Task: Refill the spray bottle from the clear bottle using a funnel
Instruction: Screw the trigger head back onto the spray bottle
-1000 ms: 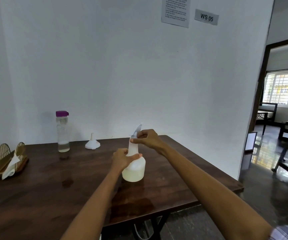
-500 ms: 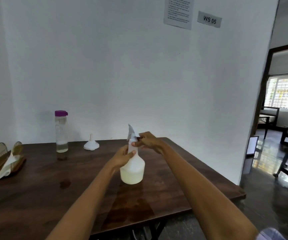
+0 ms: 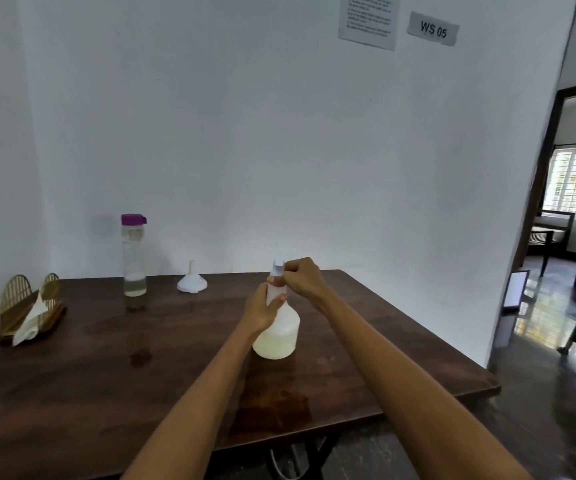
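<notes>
Turned since a second ago: spray head (image 3: 278, 265), its nozzle then leaning up to the right, now pointing almost straight up and blurred. Spray bottle (image 3: 277, 332) upright as before, near the middle of the tabletop (image 3: 71, 375), partly filled with pale liquid.

Around it: one clear bottle (image 3: 133, 256) with a purple cap, far left by the wall, a little liquid at its bottom; one white funnel (image 3: 192, 283), mouth down, spout up, just right of that bottle and well apart from the spray bottle. One golden wire holder (image 3: 26, 304) with a white napkin at the far left edge. Two papers on the wall up right, one reading "WS 05" (image 3: 433, 29). Doorway on the right, opening onto a room with dark furniture. Nothing between spray bottle and funnel but bare wood; both forearms cross the near tabletop.

Two hands. Left hand (image 3: 262, 310) wrapped round the spray bottle's neck and shoulder from the left, thumb across the near side. Right hand (image 3: 302, 277) with fingers (image 3: 284, 271) curled tight on the spray head from the right, bottle body directly below them.
</notes>
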Available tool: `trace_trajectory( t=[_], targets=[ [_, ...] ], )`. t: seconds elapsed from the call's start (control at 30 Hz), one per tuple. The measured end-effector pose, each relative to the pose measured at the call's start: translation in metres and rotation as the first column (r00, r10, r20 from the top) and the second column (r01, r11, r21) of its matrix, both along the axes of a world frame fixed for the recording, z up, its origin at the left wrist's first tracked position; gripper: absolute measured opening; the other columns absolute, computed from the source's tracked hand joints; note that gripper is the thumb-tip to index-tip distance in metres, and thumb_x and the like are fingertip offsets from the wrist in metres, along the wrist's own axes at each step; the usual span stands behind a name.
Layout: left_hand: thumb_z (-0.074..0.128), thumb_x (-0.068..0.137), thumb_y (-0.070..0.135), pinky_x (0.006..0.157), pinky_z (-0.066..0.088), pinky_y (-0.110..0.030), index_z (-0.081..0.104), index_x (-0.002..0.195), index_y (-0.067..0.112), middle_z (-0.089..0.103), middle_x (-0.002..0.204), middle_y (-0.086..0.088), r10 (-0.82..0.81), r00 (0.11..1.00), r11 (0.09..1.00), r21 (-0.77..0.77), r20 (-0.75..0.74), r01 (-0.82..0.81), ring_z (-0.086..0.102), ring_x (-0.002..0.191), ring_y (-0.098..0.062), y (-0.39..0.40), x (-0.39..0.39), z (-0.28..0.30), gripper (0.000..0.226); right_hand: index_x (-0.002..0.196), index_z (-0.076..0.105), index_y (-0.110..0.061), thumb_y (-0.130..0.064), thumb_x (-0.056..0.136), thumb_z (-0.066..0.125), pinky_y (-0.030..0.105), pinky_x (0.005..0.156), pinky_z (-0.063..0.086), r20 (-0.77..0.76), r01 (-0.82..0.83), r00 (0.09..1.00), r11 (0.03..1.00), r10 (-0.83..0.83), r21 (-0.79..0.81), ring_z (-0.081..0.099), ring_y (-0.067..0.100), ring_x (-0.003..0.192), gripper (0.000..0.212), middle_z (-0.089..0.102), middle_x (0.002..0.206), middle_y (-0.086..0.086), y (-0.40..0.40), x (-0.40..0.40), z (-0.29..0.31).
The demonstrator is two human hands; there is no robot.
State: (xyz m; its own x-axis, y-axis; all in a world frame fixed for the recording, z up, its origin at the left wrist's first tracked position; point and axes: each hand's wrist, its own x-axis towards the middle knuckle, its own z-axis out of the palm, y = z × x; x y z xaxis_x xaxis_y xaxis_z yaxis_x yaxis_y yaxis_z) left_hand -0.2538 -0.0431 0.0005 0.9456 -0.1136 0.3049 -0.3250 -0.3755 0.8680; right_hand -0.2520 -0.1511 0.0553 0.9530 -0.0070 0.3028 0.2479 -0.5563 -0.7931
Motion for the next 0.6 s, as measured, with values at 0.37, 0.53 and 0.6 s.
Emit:
trace_trajectory(
  t=[0.37, 0.53, 0.6],
  targets=[
    [0.044, 0.097, 0.031, 0.092, 0.043, -0.031, 0.049, 0.129, 0.008, 0.053, 0.131, -0.014, -0.129, 0.992, 0.991, 0.031, -0.008, 0.13, 0.053, 0.115, -0.026, 0.011, 0.001, 0.005, 0.04, 0.113, 0.062, 0.002, -0.018, 0.087, 0.065, 0.019, 0.066, 0.046, -0.153, -0.177, 0.974, 0.983, 0.169, -0.039, 0.056, 0.009, 0.077, 0.032, 0.061, 0.095, 0.005, -0.013, -0.01, 0.019],
    [0.049, 0.095, 0.028, 0.09, 0.044, -0.03, 0.053, 0.127, 0.009, 0.057, 0.126, -0.013, -0.125, 0.992, 0.986, -0.111, -0.019, 0.122, 0.055, 0.112, -0.024, 0.004, 0.005, 0.004, 0.037, 0.112, 0.063, 0.008, -0.007, 0.085, 0.066, 0.026, 0.08, 0.052, -0.066, -0.158, 0.984, 0.98, 0.166, 0.119, 0.062, 0.022, 0.092, 0.031, 0.065, 0.101, 0.016, -0.007, -0.006, 0.006],
    [0.052, 0.094, 0.028, 0.084, 0.043, -0.028, 0.055, 0.124, 0.008, 0.06, 0.121, -0.013, -0.06, 0.998, 0.987, -0.146, 0.008, 0.061, 0.056, 0.104, -0.02, 0.0, 0.005, 0.001, 0.035, 0.11, 0.064, 0.008, -0.006, 0.085, 0.065, 0.031, 0.083, 0.053, -0.049, -0.142, 0.988, 0.981, 0.15, 0.13, 0.063, 0.023, 0.092, 0.028, 0.066, 0.1, 0.017, -0.005, -0.003, 0.005]
  ],
)
